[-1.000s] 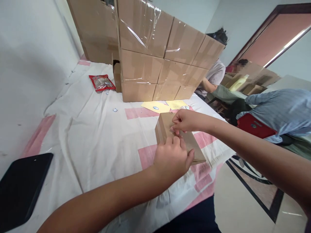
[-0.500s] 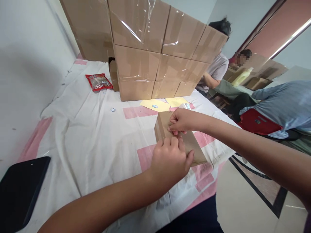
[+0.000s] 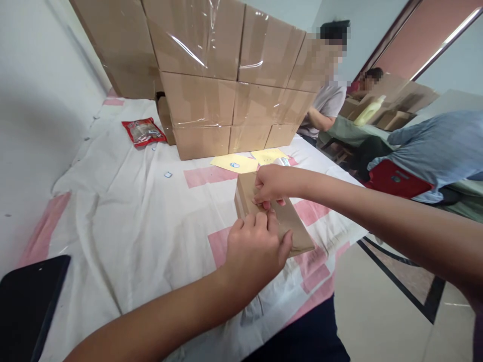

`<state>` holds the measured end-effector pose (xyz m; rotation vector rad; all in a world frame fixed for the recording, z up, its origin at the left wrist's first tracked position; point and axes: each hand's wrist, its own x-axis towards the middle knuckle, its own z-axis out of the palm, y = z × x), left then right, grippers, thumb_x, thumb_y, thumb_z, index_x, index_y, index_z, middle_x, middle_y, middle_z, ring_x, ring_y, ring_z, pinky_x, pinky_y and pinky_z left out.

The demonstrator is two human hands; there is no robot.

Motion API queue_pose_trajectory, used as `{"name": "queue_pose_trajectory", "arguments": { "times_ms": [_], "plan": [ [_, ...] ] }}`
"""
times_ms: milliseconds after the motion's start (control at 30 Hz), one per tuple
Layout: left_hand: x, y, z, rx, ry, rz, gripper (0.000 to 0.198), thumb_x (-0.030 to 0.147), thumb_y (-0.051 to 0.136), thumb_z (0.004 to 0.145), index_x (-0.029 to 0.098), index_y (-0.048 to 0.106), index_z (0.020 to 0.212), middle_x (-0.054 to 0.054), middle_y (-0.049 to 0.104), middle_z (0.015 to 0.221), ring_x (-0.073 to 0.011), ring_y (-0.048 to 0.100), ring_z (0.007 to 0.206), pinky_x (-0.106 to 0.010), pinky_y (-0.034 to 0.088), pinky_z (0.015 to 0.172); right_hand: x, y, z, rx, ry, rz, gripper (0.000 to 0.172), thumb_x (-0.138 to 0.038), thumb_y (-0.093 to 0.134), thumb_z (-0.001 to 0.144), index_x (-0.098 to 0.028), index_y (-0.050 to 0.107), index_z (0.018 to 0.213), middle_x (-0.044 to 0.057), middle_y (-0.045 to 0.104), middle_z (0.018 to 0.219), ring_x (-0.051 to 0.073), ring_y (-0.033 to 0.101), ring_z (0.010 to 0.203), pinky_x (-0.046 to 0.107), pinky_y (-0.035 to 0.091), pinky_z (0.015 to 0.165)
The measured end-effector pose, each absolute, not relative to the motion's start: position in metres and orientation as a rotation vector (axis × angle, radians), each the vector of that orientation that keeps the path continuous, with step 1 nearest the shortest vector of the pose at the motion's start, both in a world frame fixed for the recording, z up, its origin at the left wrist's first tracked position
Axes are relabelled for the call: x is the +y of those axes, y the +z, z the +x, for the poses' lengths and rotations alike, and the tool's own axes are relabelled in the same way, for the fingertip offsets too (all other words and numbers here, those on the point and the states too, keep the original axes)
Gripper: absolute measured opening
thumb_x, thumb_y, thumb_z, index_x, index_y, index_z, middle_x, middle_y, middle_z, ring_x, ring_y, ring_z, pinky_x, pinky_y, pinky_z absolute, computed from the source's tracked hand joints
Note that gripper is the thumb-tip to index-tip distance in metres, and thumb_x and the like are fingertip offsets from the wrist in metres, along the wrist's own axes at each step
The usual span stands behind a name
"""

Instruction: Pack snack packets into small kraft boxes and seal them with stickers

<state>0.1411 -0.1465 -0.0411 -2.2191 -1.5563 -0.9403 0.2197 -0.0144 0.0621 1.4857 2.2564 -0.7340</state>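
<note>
A small flat brown cardboard box [image 3: 292, 226] lies on the white and pink cloth [image 3: 151, 221] near the table's right edge. My left hand [image 3: 256, 249] grips the box's near left side, fingers curled over its top and thumb along its edge. My right hand [image 3: 269, 185] pinches at the box's top near the far end, fingertips pressed together. Whether anything small sits between those fingertips is hidden.
A wall of taped cardboard boxes [image 3: 226, 75] stands at the back. Yellow sheets [image 3: 236, 162] lie in front of it, a red snack packet [image 3: 142, 131] to the left. A black tablet [image 3: 26, 296] sits at lower left. Other people [image 3: 328, 100] work at the right.
Both hands stay on the small box in the same grip. The view has shifted slightly, so everything sits a little further left and lower in the picture.
</note>
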Motion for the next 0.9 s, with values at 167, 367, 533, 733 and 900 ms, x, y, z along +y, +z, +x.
{"name": "queue_pose_trajectory", "arguments": {
  "times_ms": [167, 367, 533, 733, 900],
  "plan": [
    [-0.147, -0.04, 0.141, -1.573, -0.935, -2.219, 0.044, 0.041, 0.044, 0.096, 0.013, 0.074, 0.111, -0.006, 0.069, 0.075, -0.0217, 0.064, 0.065, -0.036, 0.041, 0.054, -0.018, 0.066, 0.217, 2.195, -0.754, 1.528, 0.023, -0.021, 0.073, 0.072, -0.017, 0.06, 0.054, 0.006, 0.077, 0.072, 0.015, 0.062, 0.046, 0.03, 0.044, 0.051],
    [-0.147, -0.04, 0.141, -1.589, -0.911, -2.231, 0.044, 0.042, 0.044, 0.096, 0.014, 0.074, 0.111, -0.006, 0.068, 0.074, -0.0221, 0.064, 0.065, -0.036, 0.04, 0.055, -0.016, 0.07, 0.221, 2.203, -0.664, 1.567, 0.03, -0.028, 0.078, 0.073, -0.017, 0.06, 0.052, 0.007, 0.074, 0.064, 0.017, 0.063, 0.046, 0.031, 0.047, 0.052],
    [-0.147, -0.04, 0.141, -1.583, -0.903, -2.246, 0.044, 0.041, 0.044, 0.097, 0.014, 0.074, 0.114, -0.006, 0.067, 0.073, -0.0225, 0.063, 0.064, -0.037, 0.04, 0.054, -0.007, 0.068, 0.242, 2.148, -0.69, 1.616, 0.046, -0.056, 0.084, 0.064, -0.017, 0.062, 0.054, 0.009, 0.071, 0.058, 0.02, 0.064, 0.05, 0.032, 0.045, 0.053],
    [-0.146, -0.04, 0.141, -1.575, -0.893, -2.239, 0.042, 0.041, 0.044, 0.097, 0.015, 0.074, 0.112, -0.006, 0.068, 0.073, -0.0221, 0.063, 0.065, -0.037, 0.04, 0.055, 0.001, 0.058, 0.258, 2.085, -0.737, 1.655, 0.058, -0.073, 0.079, 0.06, -0.017, 0.063, 0.061, 0.011, 0.07, 0.06, 0.022, 0.064, 0.052, 0.034, 0.043, 0.053],
    [-0.146, -0.039, 0.141, -1.558, -0.869, -2.233, 0.043, 0.04, 0.044, 0.097, 0.014, 0.073, 0.113, -0.005, 0.067, 0.072, -0.0223, 0.063, 0.064, -0.037, 0.04, 0.055, 0.006, 0.058, 0.256, 2.021, -0.717, 1.614, 0.063, -0.077, 0.077, 0.059, -0.016, 0.062, 0.065, 0.011, 0.071, 0.065, 0.022, 0.065, 0.053, 0.031, 0.038, 0.049]
  ]
}}
